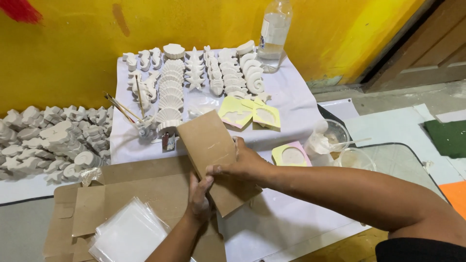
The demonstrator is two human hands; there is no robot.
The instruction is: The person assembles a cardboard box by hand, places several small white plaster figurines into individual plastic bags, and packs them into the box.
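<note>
Hands (221, 182) on flat (matte) cardboard sheet (208, 145)

Scene bright, evenly lit; light diffuse, apparently from above. Yellow wall (73, 58) strongly saturated, with a brighter patch at upper right. White cloth (291, 97) near clipping, no hard glare. Soft shadow under the right hand (242, 162) falls onto the cardboard piece (213, 165). Plastic bottle (274, 31) shows mild highlights. Focus sharp at centre; slight softness and wide-angle stretch toward frame edges.
</note>
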